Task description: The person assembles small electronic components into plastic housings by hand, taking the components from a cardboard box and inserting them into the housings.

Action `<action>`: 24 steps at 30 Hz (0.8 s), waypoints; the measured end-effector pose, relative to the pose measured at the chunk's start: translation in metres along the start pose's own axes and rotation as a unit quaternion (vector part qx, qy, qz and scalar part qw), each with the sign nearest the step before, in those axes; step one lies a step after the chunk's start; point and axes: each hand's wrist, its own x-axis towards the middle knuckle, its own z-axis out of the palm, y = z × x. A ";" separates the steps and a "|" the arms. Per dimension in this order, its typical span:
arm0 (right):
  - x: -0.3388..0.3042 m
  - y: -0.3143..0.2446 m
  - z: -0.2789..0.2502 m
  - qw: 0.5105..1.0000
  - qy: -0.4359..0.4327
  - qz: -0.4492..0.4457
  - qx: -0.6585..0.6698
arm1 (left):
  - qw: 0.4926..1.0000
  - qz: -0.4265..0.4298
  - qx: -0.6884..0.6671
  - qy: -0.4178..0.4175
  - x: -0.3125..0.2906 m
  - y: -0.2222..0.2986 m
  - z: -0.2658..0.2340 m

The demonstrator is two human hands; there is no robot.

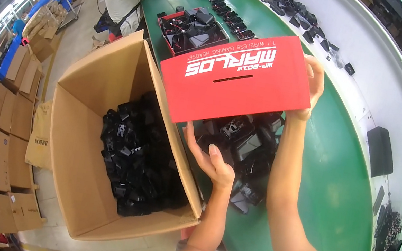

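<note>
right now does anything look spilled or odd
The red box, held in the right hand, has its lettering upside down. Beneath it, black parts lie heaped on the green table, untidy against the neat row farther up; I can't tell whether they spilled.

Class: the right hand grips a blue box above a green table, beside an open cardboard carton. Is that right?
Wrong colour: the head view shows a red box. The rest stands: the right hand grips it above the green table, beside the open cardboard carton.

Head view: worn on the head; faces down (a wide fisheye);
Red box (236, 97): near, upper centre;
Green table (328, 196): farther, bending at right;
</note>
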 end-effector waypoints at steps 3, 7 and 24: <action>-0.001 -0.011 0.011 0.998 0.040 -0.050 0.003 | 0.999 0.005 0.031 0.000 -0.001 -0.003 -0.004; 0.002 -0.034 0.018 0.994 0.108 0.011 -0.003 | 1.000 -0.011 0.018 -0.005 0.001 -0.003 0.000; 0.000 -0.076 -0.014 0.972 0.224 -0.064 -0.025 | 0.986 0.087 0.142 -0.001 -0.003 0.002 -0.004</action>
